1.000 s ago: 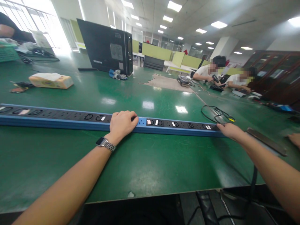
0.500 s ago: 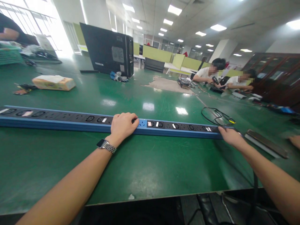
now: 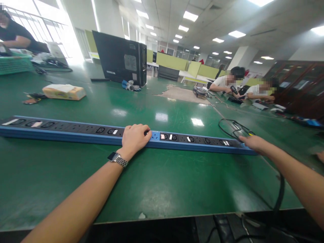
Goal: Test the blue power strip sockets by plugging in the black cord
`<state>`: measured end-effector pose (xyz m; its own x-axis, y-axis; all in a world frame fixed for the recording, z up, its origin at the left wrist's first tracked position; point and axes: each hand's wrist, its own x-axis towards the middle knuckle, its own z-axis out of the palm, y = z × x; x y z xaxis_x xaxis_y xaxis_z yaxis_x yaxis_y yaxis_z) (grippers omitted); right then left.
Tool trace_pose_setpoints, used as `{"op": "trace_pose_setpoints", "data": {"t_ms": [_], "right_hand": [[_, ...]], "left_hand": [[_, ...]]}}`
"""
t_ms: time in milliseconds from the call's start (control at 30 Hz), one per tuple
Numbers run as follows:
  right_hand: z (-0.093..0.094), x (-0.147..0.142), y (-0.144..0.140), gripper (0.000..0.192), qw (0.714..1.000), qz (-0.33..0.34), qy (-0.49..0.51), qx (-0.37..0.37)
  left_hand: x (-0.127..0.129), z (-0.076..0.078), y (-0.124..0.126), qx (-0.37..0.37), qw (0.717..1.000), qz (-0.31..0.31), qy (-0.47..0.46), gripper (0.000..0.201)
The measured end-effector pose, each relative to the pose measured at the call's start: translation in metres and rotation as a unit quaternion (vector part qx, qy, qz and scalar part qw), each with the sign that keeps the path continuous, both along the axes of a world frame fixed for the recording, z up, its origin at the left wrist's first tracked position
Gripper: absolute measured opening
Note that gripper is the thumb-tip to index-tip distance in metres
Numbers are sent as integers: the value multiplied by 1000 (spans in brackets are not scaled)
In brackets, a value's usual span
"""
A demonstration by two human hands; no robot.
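A long blue power strip (image 3: 182,145) with a row of black sockets and small white labels lies across the green table. My left hand (image 3: 135,136), with a metal-banded watch at its wrist, is wrapped over the strip's middle, beside a blue socket (image 3: 155,135). At the strip's right end is my right hand (image 3: 254,144), its fingers closed over the end from above; their tips are partly hidden. A thick black cable (image 3: 279,192) hangs below my right forearm. Just behind the right hand lies a coiled thin black cable (image 3: 231,125).
A black computer tower (image 3: 121,59) stands at the back, with gloves (image 3: 130,85) at its foot. On the left are a tissue pack (image 3: 64,92) and a green basket (image 3: 15,64). People sit at the far right and far left. A blurred hand (image 3: 321,155) shows at the right edge.
The view has shifted slightly. My right hand sits a little higher over the strip's end. The long flat grey-brown bar beside it has gone from the table. My left hand keeps its place on the strip.
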<state>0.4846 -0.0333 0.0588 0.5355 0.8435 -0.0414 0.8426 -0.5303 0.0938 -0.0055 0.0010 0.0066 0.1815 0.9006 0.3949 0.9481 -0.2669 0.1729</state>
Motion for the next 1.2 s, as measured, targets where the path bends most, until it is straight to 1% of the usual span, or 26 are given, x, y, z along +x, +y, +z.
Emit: {"op": "trace_pose_setpoints", "data": {"t_ms": [100, 133, 200, 300, 400, 500, 600, 733, 867, 1000, 1100, 1200], "right_hand": [[34, -18, 14, 55, 997, -40, 48, -42], [41, -27, 18, 53, 995, -43, 72, -60], [46, -48, 22, 48, 984, -30, 139, -109], [36, -75, 24, 44, 970, -8, 186, -154], [23, -89, 28, 45, 969, 9, 187, -162], [15, -92, 31, 47, 973, 22, 171, -155], [12, -94, 33, 50, 977, 48, 142, -153], [8, -98, 29, 52, 986, 100, 54, -124], [-3, -92, 18, 64, 986, 90, 75, -123], [-13, -87, 9, 69, 988, 112, 24, -102], [-15, -95, 3, 73, 989, 106, 9, -102], [-15, -107, -2, 72, 992, 90, 1, -92]], "left_hand": [[0, -1, 1, 0, 1000, 2, -2, 31], [-1, -1, 1, 2, 1000, 2, -1, 31], [-1, -2, 1, 4, 1000, 3, 2, 30], [-1, -2, 1, 3, 1000, 2, 3, 30], [0, -2, 1, 6, 1000, 1, 0, 30], [-1, -2, 0, 8, 1000, 0, -3, 30], [-1, -1, 0, 6, 1000, -3, -5, 30], [-1, -2, 0, 8, 1000, -1, -9, 30], [0, -2, 0, 9, 1000, -4, -6, 31], [0, 0, -1, 6, 1000, -4, -2, 32], [0, 0, -1, 1, 1000, -4, -3, 32], [0, -1, 1, 4, 1000, -3, -1, 32]]}}
